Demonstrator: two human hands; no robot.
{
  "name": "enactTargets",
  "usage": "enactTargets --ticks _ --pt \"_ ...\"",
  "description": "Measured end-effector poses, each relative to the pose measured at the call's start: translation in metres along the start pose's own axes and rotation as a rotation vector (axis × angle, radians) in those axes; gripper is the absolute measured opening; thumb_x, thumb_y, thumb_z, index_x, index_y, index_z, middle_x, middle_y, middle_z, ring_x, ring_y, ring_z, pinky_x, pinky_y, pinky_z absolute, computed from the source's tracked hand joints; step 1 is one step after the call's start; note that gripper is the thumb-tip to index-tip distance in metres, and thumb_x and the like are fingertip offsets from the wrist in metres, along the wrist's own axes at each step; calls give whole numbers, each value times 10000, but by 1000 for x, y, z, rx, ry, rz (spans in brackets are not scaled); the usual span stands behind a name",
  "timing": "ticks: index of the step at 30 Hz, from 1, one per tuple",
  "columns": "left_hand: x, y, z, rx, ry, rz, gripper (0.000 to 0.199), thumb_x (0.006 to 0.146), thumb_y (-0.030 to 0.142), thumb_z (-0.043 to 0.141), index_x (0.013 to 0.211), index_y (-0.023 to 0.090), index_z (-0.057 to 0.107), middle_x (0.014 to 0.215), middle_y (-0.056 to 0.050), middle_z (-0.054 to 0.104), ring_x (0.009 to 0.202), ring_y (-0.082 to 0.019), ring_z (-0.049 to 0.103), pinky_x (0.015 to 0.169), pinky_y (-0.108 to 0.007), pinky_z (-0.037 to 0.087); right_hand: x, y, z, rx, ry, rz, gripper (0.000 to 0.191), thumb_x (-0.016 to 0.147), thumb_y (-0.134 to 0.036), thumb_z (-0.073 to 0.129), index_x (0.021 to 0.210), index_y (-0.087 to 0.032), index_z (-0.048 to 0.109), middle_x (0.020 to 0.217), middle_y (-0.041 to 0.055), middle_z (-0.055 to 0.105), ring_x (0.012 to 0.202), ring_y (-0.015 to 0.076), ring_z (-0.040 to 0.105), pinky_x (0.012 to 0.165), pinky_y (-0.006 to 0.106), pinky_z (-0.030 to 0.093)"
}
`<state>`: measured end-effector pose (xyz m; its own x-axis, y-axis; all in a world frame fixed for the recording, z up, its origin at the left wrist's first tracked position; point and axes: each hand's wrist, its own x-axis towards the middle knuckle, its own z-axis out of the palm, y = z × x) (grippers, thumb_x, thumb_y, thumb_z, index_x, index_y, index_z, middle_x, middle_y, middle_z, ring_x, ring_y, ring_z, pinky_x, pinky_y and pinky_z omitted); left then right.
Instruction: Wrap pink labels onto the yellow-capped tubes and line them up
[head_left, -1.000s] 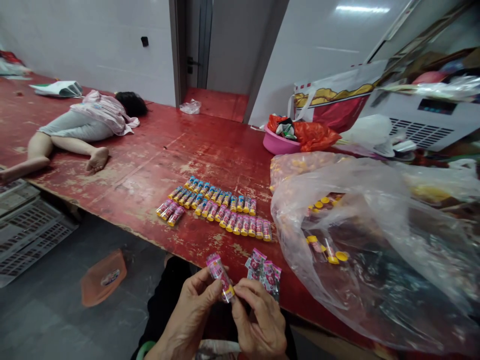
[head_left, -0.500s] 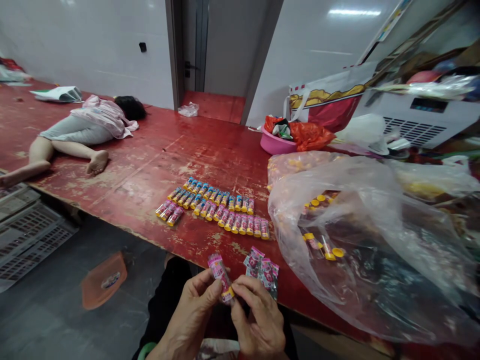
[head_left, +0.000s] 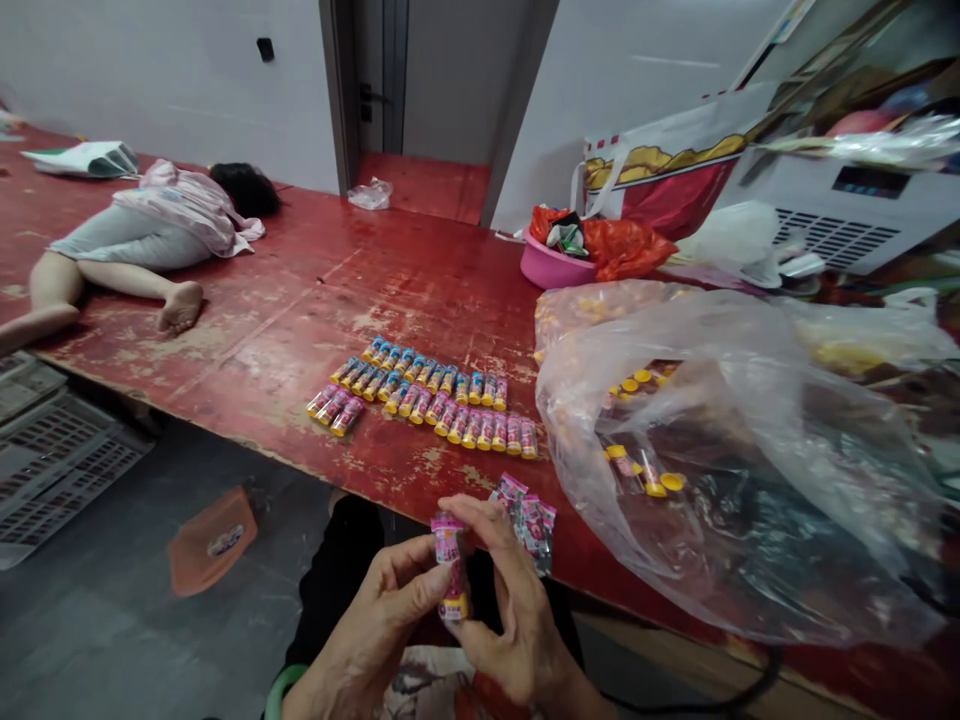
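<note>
In front of my lap, my left hand (head_left: pixel 386 610) grips a small yellow-capped tube (head_left: pixel 449 562) in a pink printed wrapper, thumb across its front. The tube stands nearly upright, yellow end down. My right hand (head_left: pixel 517 610) closes on it from the other side, fingers near the top and thumb at the bottom. Just beyond, flat pink-and-clear printed sachets (head_left: pixel 534 525) lie at the table edge. Farther back, rows of similar capped tubes (head_left: pixel 442 410) lie side by side, some with blue wrappers and some with pink.
A large clear plastic bag (head_left: pixel 720 420) with yellow-capped tubes lies on the red table (head_left: pixel 247 350) at right. Behind it stands a pink basin (head_left: pixel 555 266). A person (head_left: pixel 172 225) lies at the far left. An orange stool (head_left: pixel 212 545) and crates (head_left: pixel 82 470) stand below.
My right hand has shifted from the tube's lower end to span it, fingers now at the top. The tube has turned more upright. The view has tilted down slightly.
</note>
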<state>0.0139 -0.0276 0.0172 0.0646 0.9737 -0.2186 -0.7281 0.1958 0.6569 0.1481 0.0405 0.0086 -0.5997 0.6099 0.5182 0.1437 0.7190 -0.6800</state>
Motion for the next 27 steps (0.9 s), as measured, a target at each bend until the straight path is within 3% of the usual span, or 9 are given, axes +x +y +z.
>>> enactTargets --ticks 4,9,17,27 --pt "-1 -2 0 -4 -13 -16 349 808 297 707 1124 148 700 777 -44 650 664 -119 533 655 -245 411 0 -3 1 50 47 13 668 695 -55 461 1355 -152 413 1303 97 497 1271 227 443 1109 394 349" --pt "-1 -4 -1 -18 -7 -33 349 805 277 714 1130 150 698 786 -38 642 642 -105 511 651 -248 414 -7 -3 3 127 31 62 680 695 -54 478 1359 -180 402 1322 106 464 1270 264 434 1077 455 383" --pt "-3 -5 -4 5 -2 -55 367 811 283 706 1148 141 686 869 -76 673 699 -127 536 657 -246 415 -14 0 4 111 39 61 743 659 -70 487 1383 -200 377 1342 101 452 1296 304 400 1094 532 341" --pt "-4 -2 0 28 -26 -47 365 802 309 719 1131 153 697 764 -33 639 640 -99 511 625 -219 390 -13 -1 3 156 33 76 712 667 -56 501 1360 -194 405 1328 117 474 1285 310 412 1065 534 385"
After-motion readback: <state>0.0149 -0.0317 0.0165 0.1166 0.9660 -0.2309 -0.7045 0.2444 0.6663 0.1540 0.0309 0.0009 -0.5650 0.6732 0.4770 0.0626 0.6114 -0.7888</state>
